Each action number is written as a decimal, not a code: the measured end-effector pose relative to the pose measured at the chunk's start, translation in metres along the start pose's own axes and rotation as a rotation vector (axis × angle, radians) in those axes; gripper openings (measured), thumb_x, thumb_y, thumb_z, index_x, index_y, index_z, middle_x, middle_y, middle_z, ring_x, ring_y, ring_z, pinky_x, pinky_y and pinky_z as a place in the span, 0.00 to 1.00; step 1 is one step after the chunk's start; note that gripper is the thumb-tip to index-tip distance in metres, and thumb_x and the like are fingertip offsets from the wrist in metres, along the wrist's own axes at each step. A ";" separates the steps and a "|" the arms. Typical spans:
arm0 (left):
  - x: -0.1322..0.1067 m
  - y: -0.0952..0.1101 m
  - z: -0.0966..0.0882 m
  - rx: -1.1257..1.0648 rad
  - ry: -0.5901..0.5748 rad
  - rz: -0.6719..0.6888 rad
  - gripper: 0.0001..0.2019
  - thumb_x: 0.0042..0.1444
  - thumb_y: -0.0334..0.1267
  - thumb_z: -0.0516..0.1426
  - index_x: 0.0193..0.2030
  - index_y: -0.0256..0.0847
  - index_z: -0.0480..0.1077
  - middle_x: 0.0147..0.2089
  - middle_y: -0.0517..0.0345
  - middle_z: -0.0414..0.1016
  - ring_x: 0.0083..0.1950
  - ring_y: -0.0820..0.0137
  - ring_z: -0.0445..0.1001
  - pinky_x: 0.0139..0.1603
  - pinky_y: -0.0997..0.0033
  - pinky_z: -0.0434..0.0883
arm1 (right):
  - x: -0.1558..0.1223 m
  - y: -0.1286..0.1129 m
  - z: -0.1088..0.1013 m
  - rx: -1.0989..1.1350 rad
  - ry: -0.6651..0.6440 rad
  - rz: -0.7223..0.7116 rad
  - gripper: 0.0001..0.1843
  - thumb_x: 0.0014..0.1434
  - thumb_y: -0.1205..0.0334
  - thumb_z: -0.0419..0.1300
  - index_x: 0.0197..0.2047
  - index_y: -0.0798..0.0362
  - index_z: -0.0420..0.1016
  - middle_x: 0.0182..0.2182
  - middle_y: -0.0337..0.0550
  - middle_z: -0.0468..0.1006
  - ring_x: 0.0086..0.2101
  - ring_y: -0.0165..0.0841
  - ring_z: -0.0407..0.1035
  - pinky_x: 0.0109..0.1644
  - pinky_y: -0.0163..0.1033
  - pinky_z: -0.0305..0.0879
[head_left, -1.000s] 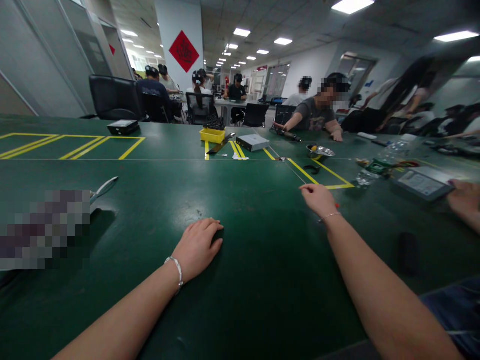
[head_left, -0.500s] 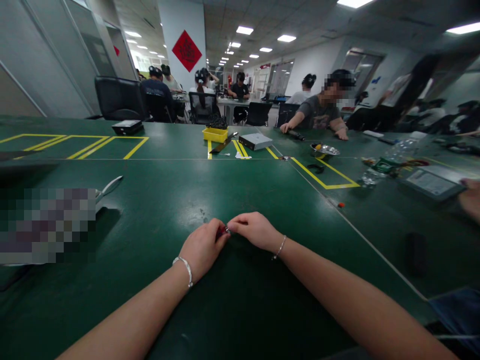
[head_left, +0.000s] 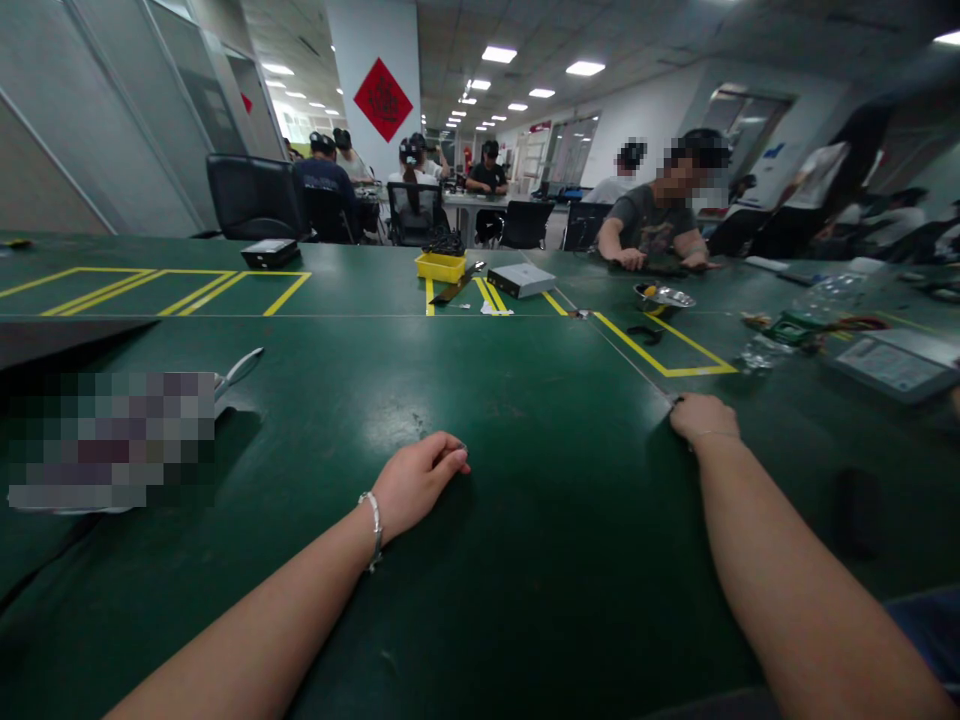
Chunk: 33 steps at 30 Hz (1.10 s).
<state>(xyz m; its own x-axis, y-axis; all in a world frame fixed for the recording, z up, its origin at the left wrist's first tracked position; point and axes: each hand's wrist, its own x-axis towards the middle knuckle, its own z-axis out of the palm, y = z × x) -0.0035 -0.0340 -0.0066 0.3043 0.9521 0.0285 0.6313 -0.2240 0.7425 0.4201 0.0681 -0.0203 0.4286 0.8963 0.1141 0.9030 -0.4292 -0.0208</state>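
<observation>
My left hand (head_left: 420, 480) rests low over the green table (head_left: 570, 520), its thumb and fingers pressed together. A tiny glint shows at the fingertips, too small to name. Out to the right, my right hand (head_left: 705, 415) is down at the pale seam line of the table, with fingers curled under and mostly hidden. It covers the spot where a small orange bit lay, and what it holds, if anything, does not show.
A blurred-out flat object with a white cable (head_left: 241, 366) is on the left. Farther back are a yellow tray (head_left: 441, 267), a grey metal box (head_left: 521, 280), a metal bowl (head_left: 664, 297) and a plastic bottle (head_left: 795, 320). A co-worker (head_left: 652, 220) sits opposite.
My right hand has parted from the left and moved right and slightly up to the orange bit, now covered. My left hand stays nearly in place. The view has shifted slightly.
</observation>
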 end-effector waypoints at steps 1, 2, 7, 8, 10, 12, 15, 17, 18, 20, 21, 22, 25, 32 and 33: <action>0.000 0.000 0.000 -0.010 -0.002 0.000 0.13 0.56 0.46 0.45 0.36 0.44 0.67 0.34 0.64 0.75 0.31 0.73 0.69 0.33 0.72 0.62 | -0.001 -0.001 -0.001 -0.029 -0.012 0.032 0.15 0.50 0.69 0.50 0.37 0.65 0.75 0.37 0.65 0.72 0.40 0.46 0.66 0.40 0.47 0.61; 0.000 0.000 0.000 -0.022 -0.006 -0.002 0.13 0.56 0.46 0.45 0.36 0.44 0.67 0.34 0.64 0.75 0.31 0.73 0.69 0.34 0.72 0.62 | -0.003 -0.003 -0.004 -0.048 -0.011 0.069 0.15 0.49 0.71 0.50 0.36 0.66 0.75 0.36 0.66 0.72 0.39 0.46 0.67 0.38 0.45 0.61; 0.001 0.002 -0.001 -0.107 -0.003 -0.005 0.13 0.56 0.44 0.45 0.38 0.43 0.67 0.34 0.63 0.75 0.35 0.72 0.70 0.37 0.72 0.63 | -0.014 -0.028 -0.020 0.044 0.054 0.025 0.16 0.49 0.72 0.49 0.37 0.62 0.75 0.37 0.61 0.72 0.37 0.42 0.67 0.36 0.43 0.60; 0.002 0.002 0.000 -0.112 0.003 -0.005 0.13 0.56 0.44 0.45 0.38 0.43 0.67 0.34 0.63 0.75 0.34 0.72 0.70 0.37 0.72 0.63 | -0.019 -0.039 -0.023 0.108 0.065 -0.026 0.15 0.49 0.71 0.50 0.36 0.60 0.75 0.37 0.58 0.73 0.37 0.40 0.67 0.37 0.42 0.60; 0.002 0.002 0.000 -0.101 0.028 -0.004 0.12 0.55 0.43 0.47 0.39 0.43 0.67 0.34 0.62 0.74 0.34 0.72 0.70 0.36 0.72 0.64 | -0.037 -0.069 -0.031 0.338 0.059 -0.149 0.12 0.48 0.68 0.54 0.35 0.57 0.75 0.34 0.51 0.73 0.34 0.36 0.67 0.38 0.40 0.60; 0.002 0.002 0.001 -0.078 0.066 -0.006 0.10 0.53 0.42 0.50 0.40 0.43 0.67 0.33 0.62 0.72 0.33 0.73 0.69 0.36 0.72 0.64 | -0.064 -0.107 -0.036 0.685 -0.051 -0.281 0.10 0.46 0.64 0.57 0.33 0.57 0.74 0.31 0.46 0.74 0.31 0.32 0.66 0.37 0.38 0.60; 0.002 0.001 0.001 -0.073 0.090 -0.012 0.10 0.50 0.38 0.53 0.41 0.43 0.67 0.31 0.63 0.70 0.33 0.73 0.68 0.36 0.73 0.64 | -0.114 -0.157 -0.041 1.126 -0.463 -0.450 0.09 0.43 0.63 0.60 0.31 0.56 0.73 0.27 0.40 0.73 0.28 0.27 0.64 0.36 0.35 0.60; 0.002 0.001 0.001 -0.098 0.085 -0.005 0.10 0.49 0.36 0.54 0.40 0.43 0.66 0.31 0.64 0.69 0.32 0.74 0.67 0.36 0.73 0.64 | -0.143 -0.178 -0.042 1.290 -0.750 -0.485 0.10 0.42 0.64 0.61 0.31 0.56 0.73 0.26 0.39 0.73 0.26 0.25 0.63 0.34 0.34 0.59; 0.002 0.001 0.002 -0.114 0.085 0.002 0.10 0.48 0.35 0.54 0.40 0.43 0.66 0.31 0.64 0.69 0.31 0.74 0.67 0.35 0.74 0.64 | -0.153 -0.183 -0.041 1.350 -0.860 -0.468 0.11 0.42 0.64 0.62 0.32 0.56 0.72 0.26 0.39 0.73 0.25 0.24 0.62 0.32 0.34 0.59; 0.002 0.001 0.002 -0.145 0.096 0.020 0.09 0.47 0.33 0.54 0.38 0.42 0.65 0.30 0.65 0.69 0.31 0.75 0.66 0.34 0.74 0.63 | -0.165 -0.189 -0.039 1.466 -0.986 -0.405 0.11 0.40 0.64 0.64 0.31 0.55 0.71 0.25 0.38 0.72 0.23 0.23 0.61 0.29 0.32 0.57; 0.002 0.001 0.002 -0.154 0.101 0.027 0.08 0.47 0.33 0.54 0.37 0.42 0.64 0.30 0.65 0.68 0.31 0.75 0.66 0.34 0.75 0.63 | -0.167 -0.189 -0.038 1.515 -1.020 -0.372 0.11 0.40 0.65 0.64 0.30 0.55 0.71 0.24 0.37 0.72 0.22 0.22 0.61 0.27 0.31 0.56; 0.001 0.001 0.002 -0.155 0.101 0.029 0.07 0.48 0.33 0.54 0.36 0.42 0.64 0.29 0.65 0.68 0.31 0.75 0.66 0.33 0.75 0.63 | -0.167 -0.189 -0.035 1.554 -1.044 -0.345 0.10 0.39 0.65 0.65 0.28 0.56 0.71 0.23 0.36 0.72 0.22 0.22 0.61 0.27 0.31 0.56; 0.000 0.002 0.002 -0.132 0.088 0.010 0.06 0.51 0.37 0.52 0.37 0.42 0.65 0.29 0.65 0.68 0.31 0.74 0.67 0.33 0.74 0.63 | -0.163 -0.188 -0.029 1.609 -1.132 -0.306 0.09 0.37 0.68 0.66 0.26 0.57 0.72 0.23 0.37 0.72 0.24 0.22 0.63 0.30 0.30 0.59; -0.002 0.002 0.000 -0.112 0.083 0.023 0.10 0.56 0.41 0.47 0.35 0.43 0.67 0.30 0.64 0.71 0.32 0.74 0.68 0.35 0.73 0.64 | -0.162 -0.187 -0.026 1.663 -1.189 -0.385 0.11 0.41 0.67 0.64 0.32 0.55 0.73 0.30 0.39 0.74 0.27 0.24 0.65 0.33 0.32 0.61; -0.002 0.003 0.001 -0.111 0.094 0.021 0.10 0.56 0.42 0.47 0.35 0.43 0.67 0.30 0.64 0.71 0.32 0.74 0.68 0.35 0.73 0.64 | -0.164 -0.188 -0.027 1.663 -1.188 -0.397 0.11 0.42 0.65 0.64 0.33 0.55 0.73 0.30 0.39 0.74 0.27 0.24 0.65 0.32 0.32 0.61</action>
<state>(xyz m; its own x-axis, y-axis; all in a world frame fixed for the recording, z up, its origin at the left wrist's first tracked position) -0.0022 -0.0369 -0.0050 0.2453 0.9639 0.1037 0.5409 -0.2249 0.8105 0.1798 -0.0009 -0.0084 -0.5574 0.8061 -0.1990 -0.1978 -0.3616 -0.9111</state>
